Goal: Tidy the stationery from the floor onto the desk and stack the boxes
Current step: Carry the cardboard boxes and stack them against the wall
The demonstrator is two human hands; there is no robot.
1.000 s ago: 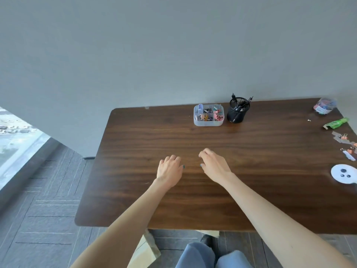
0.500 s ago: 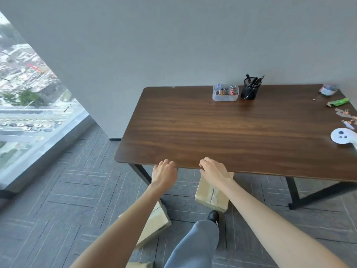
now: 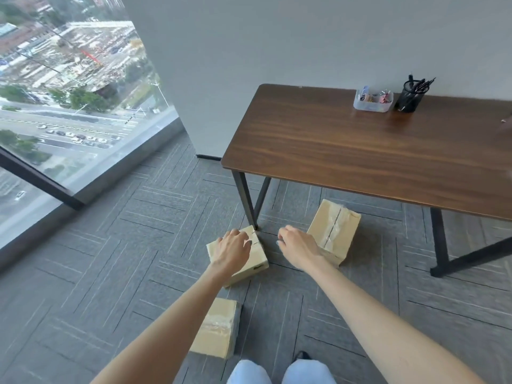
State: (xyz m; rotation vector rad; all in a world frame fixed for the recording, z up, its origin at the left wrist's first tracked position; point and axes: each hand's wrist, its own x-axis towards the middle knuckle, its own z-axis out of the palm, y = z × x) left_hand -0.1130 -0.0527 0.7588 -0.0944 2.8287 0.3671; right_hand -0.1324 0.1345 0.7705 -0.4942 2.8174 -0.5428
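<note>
Three taped cardboard boxes lie on the grey carpet. The middle box [image 3: 258,258] sits by the desk leg, and my left hand [image 3: 234,249] hangs over it with fingers loosely curled, holding nothing. The larger box [image 3: 336,231] lies partly under the desk; my right hand [image 3: 297,246] hovers in front of its left side, also empty. Nearest my feet is the third box [image 3: 221,328], partly hidden by my left forearm. Whether either hand touches a box I cannot tell. A clear organiser of clips [image 3: 372,102] and a black pen cup [image 3: 410,97] stand on the wooden desk [image 3: 346,153].
The desk's black metal legs [image 3: 249,200] stand right behind the middle box. A floor-to-ceiling window [image 3: 69,106] runs along the left, and a grey wall is behind the desk. My knees [image 3: 277,372] show at the bottom edge.
My view has swung from the desktop down and left to the floor. Both hands left the desk edge and now hang over the boxes, still empty.
</note>
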